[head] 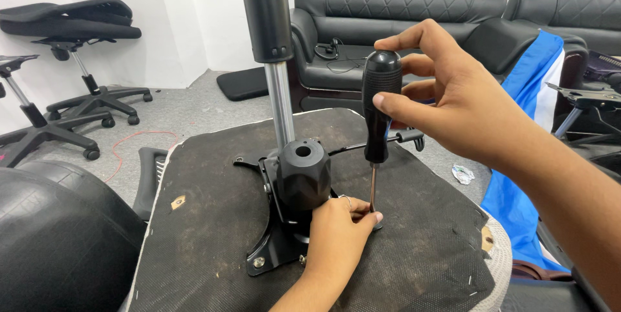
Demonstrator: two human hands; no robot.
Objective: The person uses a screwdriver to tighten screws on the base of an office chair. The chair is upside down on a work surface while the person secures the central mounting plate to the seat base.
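An office chair seat [207, 234] lies upside down, its black fabric underside facing up. A black metal mechanism plate [275, 247] with a round black housing [303, 173] is mounted on it. A gas lift cylinder [272, 40] stands upright beside the housing. My right hand [446, 92] grips the black handle of a screwdriver [380, 102], held upright with its tip down at the plate's right side. My left hand [339, 234] rests on the plate, with its fingers pinched around the screwdriver shaft near the tip.
Two chair bases with castors [84, 102] stand at the left by the white wall. Black leather sofas [414, 8] line the back. A blue and white cloth [530, 111] hangs at the right. A black chair back [58, 234] sits at lower left.
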